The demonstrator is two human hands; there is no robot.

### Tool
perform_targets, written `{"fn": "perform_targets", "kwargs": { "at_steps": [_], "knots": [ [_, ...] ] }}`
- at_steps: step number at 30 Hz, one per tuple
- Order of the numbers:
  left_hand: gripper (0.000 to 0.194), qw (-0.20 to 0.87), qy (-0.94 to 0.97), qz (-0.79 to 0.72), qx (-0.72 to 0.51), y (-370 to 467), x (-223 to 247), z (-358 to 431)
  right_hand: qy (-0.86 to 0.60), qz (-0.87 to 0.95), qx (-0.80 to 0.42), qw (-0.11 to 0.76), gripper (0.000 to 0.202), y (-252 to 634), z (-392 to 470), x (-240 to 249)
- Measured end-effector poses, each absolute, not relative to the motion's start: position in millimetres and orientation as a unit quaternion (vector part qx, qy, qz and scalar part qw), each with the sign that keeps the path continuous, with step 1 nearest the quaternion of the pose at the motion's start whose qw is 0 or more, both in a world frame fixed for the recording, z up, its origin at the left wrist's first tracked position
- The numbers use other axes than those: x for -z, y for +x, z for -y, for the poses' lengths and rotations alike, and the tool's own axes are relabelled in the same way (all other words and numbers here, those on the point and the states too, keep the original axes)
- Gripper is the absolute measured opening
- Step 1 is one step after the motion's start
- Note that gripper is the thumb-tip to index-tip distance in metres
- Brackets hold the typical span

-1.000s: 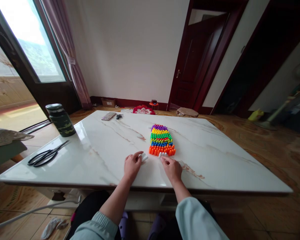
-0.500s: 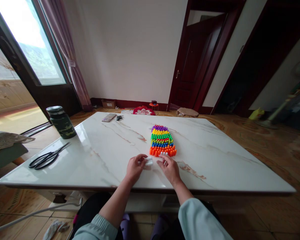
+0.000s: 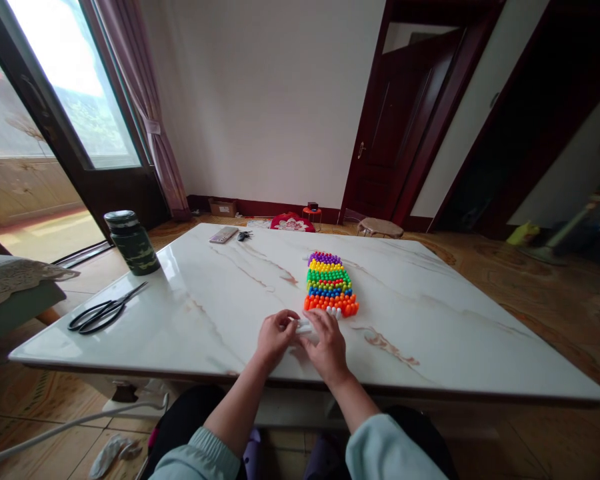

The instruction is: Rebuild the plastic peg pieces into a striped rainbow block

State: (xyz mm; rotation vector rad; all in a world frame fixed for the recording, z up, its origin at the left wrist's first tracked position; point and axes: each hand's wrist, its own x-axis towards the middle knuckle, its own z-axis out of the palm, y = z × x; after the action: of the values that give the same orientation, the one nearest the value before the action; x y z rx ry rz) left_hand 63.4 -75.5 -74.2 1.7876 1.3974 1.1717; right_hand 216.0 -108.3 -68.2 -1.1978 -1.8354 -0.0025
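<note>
Rows of purple, yellow, green, blue and orange beads form a colourful beaded piece point(image 3: 329, 280) lying on the white marbled table point(image 3: 220, 300). Several white beads show at its near edge. Just in front of it, my left hand point(image 3: 276, 339) pinches a small white, partly clear item point(image 3: 304, 327) that is too small to name. My right hand point(image 3: 326, 343) is curled at the other side of that item, its fingers touching or very close to it. Whether a thread runs between hands and beads cannot be seen.
Black-handled scissors point(image 3: 105, 312) and a camouflage flask point(image 3: 131, 243) stand or lie on the table's left side. A phone point(image 3: 224, 235) and keys point(image 3: 244, 235) are near the far edge. Beyond is a round stool point(image 3: 380, 227).
My right hand has moved left, away from the white beads, to the small item in my left hand. The view has shifted slightly, so the table things appear further right.
</note>
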Motion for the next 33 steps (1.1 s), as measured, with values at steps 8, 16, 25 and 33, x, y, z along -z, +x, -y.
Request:
{"fn": "perform_targets", "kwargs": {
  "at_steps": [8, 16, 25, 33],
  "knots": [
    [0.024, 0.348, 0.657, -0.504, -0.440, 64, 71, 76, -0.556, 0.698, -0.078, 0.444, 0.011, 213, 114, 66],
    [0.027, 0.374, 0.623, -0.520, -0.449, 65, 71, 78, -0.664, 0.562, -0.197, 0.452, 0.029, 306, 100, 81],
    [0.024, 0.360, 0.631, -0.521, -0.447, 66, 76, 76, -0.664, 0.529, -0.070, 0.524, 0.028, 312, 97, 89],
    [0.024, 0.353, 0.625, -0.538, -0.443, 67, 76, 76, -0.684, 0.614, -0.072, 0.386, 0.037, 304, 107, 83]
  ]
}}
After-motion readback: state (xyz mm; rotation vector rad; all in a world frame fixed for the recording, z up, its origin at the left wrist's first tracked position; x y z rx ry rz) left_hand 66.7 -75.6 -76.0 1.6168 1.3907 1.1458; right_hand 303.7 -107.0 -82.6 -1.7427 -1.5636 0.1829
